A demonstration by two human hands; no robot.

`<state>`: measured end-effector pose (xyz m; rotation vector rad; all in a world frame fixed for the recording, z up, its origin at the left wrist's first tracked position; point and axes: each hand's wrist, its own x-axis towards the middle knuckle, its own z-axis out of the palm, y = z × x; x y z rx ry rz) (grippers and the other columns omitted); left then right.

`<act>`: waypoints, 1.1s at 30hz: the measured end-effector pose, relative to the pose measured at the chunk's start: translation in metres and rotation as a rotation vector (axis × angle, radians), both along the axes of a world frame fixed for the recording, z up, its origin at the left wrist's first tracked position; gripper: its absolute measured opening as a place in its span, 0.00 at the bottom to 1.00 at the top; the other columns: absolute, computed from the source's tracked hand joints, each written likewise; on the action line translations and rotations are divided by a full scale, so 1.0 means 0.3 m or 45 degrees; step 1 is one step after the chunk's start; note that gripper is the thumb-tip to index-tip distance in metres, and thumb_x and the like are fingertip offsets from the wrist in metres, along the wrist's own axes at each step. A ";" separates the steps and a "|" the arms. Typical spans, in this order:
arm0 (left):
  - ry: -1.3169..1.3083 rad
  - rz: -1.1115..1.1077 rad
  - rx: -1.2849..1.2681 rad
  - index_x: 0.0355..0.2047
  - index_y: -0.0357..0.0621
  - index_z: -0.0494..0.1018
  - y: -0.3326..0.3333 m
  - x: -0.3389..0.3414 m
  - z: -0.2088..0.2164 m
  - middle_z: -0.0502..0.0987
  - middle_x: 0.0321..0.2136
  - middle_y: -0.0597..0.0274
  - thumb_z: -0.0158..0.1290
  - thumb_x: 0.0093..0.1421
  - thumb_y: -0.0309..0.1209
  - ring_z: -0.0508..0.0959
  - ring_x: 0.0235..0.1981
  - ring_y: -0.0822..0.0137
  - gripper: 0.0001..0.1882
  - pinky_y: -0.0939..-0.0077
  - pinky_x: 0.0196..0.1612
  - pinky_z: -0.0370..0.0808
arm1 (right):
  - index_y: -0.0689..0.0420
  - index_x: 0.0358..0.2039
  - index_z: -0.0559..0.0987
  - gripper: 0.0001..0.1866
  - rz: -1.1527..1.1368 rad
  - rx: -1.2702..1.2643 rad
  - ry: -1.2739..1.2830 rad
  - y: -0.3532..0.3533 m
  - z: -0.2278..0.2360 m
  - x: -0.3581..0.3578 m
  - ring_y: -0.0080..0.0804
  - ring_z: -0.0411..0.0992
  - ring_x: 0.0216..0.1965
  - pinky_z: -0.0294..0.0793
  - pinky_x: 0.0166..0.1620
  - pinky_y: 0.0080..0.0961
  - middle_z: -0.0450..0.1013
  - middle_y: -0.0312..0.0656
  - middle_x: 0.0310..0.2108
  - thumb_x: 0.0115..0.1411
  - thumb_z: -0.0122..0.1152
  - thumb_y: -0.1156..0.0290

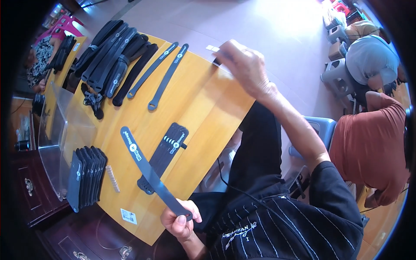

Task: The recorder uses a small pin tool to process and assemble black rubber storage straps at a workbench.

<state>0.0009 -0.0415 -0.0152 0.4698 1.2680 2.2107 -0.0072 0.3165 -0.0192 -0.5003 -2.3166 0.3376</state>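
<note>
My left hand (180,220), near the front edge of the table, pinches the holed end of a dark grey hook-and-loop strap (149,173). The strap slants up and away, its rounded far end over the table. Under it lies a stack of similar straps (167,149), fanned at the holed ends. At the table's far right corner, my right hand (247,65) has its fingers curled down and pressed together. Small white pieces (212,48) and a small dark thing (216,62) show beside its fingertips. What those fingers hold is hidden.
Two single straps (170,76) lie beside a heap of strap bundles (110,56). More straps (86,177) stand in a row near a clear plastic strip (113,178). A clear plastic sheet (58,143) edges the table (208,112). Other people sit left and right.
</note>
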 end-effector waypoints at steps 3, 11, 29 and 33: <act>0.013 0.046 -0.041 0.29 0.33 0.67 -0.022 -0.001 -0.003 0.67 0.16 0.56 0.50 0.56 0.33 0.64 0.09 0.69 0.12 0.82 0.10 0.63 | 0.55 0.34 0.71 0.09 0.192 -0.088 -0.078 -0.114 0.014 -0.025 0.40 0.76 0.32 0.75 0.32 0.32 0.75 0.40 0.29 0.57 0.59 0.67; 0.031 0.050 -0.032 0.26 0.35 0.65 -0.023 -0.017 -0.020 0.65 0.16 0.57 0.51 0.55 0.33 0.64 0.09 0.70 0.12 0.83 0.10 0.63 | 0.58 0.33 0.69 0.13 0.393 -0.202 -0.334 -0.280 -0.054 -0.101 0.41 0.76 0.32 0.76 0.30 0.32 0.73 0.44 0.28 0.55 0.62 0.65; -0.019 0.094 -0.151 0.24 0.36 0.66 -0.021 -0.008 -0.037 0.66 0.16 0.59 0.51 0.54 0.37 0.64 0.10 0.71 0.14 0.82 0.11 0.62 | 0.58 0.31 0.70 0.19 0.431 -0.384 -0.404 -0.365 -0.033 -0.142 0.36 0.76 0.26 0.74 0.27 0.28 0.74 0.42 0.26 0.56 0.63 0.55; -0.010 0.096 -0.156 0.24 0.37 0.66 -0.009 -0.014 -0.033 0.66 0.16 0.58 0.51 0.54 0.38 0.64 0.10 0.70 0.15 0.81 0.12 0.63 | 0.59 0.32 0.72 0.17 0.465 -0.482 -0.196 -0.371 0.018 -0.098 0.38 0.76 0.26 0.73 0.27 0.29 0.75 0.43 0.26 0.57 0.62 0.56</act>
